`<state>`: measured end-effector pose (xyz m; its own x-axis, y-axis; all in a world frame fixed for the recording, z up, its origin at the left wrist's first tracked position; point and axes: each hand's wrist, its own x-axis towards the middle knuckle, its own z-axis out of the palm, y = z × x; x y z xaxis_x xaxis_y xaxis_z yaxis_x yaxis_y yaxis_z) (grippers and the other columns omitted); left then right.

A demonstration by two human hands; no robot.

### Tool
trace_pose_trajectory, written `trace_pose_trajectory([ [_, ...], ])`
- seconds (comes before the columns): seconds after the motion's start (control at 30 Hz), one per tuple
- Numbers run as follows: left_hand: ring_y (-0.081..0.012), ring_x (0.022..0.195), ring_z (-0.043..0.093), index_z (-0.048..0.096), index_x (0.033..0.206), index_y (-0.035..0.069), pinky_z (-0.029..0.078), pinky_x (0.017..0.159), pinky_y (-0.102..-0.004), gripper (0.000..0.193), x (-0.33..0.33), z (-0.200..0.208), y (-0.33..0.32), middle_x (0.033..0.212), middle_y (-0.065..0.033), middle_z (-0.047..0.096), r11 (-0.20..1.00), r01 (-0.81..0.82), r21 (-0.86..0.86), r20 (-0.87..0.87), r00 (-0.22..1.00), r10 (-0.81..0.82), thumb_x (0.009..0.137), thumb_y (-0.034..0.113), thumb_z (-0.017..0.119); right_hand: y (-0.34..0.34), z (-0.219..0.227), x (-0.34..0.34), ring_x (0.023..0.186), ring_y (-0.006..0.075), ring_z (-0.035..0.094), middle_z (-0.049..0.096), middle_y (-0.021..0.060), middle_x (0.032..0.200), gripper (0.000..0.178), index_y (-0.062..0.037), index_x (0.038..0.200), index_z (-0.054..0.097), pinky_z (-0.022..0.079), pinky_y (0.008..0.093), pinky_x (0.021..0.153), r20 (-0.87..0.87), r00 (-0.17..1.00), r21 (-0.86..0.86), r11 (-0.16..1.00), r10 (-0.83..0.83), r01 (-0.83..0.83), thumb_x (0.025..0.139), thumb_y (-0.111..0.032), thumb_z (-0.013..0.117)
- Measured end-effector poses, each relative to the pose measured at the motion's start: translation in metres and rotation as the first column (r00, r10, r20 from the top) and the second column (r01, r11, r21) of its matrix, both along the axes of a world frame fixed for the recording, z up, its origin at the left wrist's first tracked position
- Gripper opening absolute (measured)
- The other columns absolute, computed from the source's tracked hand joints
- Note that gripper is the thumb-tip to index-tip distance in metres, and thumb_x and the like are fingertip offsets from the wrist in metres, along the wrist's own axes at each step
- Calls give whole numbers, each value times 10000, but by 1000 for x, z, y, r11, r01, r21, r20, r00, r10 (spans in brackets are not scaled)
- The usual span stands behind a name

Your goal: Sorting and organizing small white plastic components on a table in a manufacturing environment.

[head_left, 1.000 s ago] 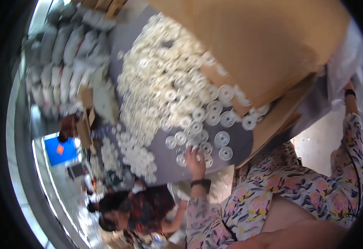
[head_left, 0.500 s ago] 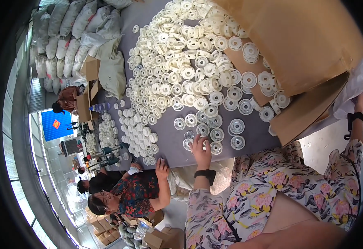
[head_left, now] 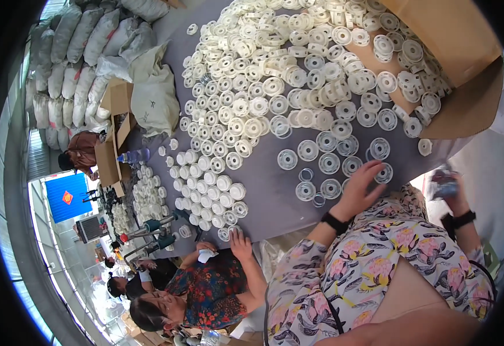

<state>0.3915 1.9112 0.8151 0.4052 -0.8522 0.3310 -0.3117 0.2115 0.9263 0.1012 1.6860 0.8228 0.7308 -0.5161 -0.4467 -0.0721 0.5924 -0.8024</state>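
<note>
My left hand (head_left: 360,190), a black band on its wrist, lies fingers spread on the grey table (head_left: 266,193), touching flat white plastic discs (head_left: 327,164) near the table's front edge. A big heap of the same white discs (head_left: 275,86) covers the table behind them. My right hand (head_left: 449,187), also with a black wristband, is off the table's right edge and closed around a small blurred bluish object (head_left: 443,183). Both forearms wear floral sleeves.
A tipped cardboard box (head_left: 465,109) spills discs at the right. Rows of stacked white caps (head_left: 206,193) stand at the left. A co-worker's hand (head_left: 240,242) rests on the table's front edge. Stuffed sacks (head_left: 73,52) and another carton (head_left: 111,155) lie beyond.
My left hand has slid to the right onto the near discs. My right hand has come down from higher up to beside the table edge. The co-worker's hand has reached the table.
</note>
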Motion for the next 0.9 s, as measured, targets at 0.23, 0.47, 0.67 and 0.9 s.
trace_pose_trajectory([
  [0.23,-263,1087,528,493,1224,33,408,937,-330,414,43,-1,30,1167,-143,545,986,158,49,-60,986,-155,828,58,611,104,0,190,926,179,621,604,51,1105,332,-73,1141,548,507,344,802,-205,835,273,849,510,-452,906,-305,509],
  [0.47,-164,985,563,517,1184,9,456,836,-273,356,65,-21,63,1105,-80,569,866,-478,147,-307,810,499,844,46,615,168,23,279,1110,132,510,574,48,1162,402,-116,1228,531,473,359,819,-333,717,106,780,612,-617,886,-328,541],
  [0.67,-157,837,606,480,1223,-2,513,719,-264,396,124,-6,63,1089,-99,571,876,-431,217,-788,452,418,859,72,618,179,-42,279,902,143,614,632,14,988,343,-136,1121,566,510,346,678,-72,826,339,793,559,-507,849,-346,566],
  [0.9,-256,889,594,509,1209,7,473,789,-356,499,162,-61,59,1114,-157,586,784,-508,358,86,854,513,772,135,714,139,-36,275,848,201,646,644,72,977,362,-148,1137,522,535,400,659,-87,923,375,871,375,-318,845,-359,554],
])
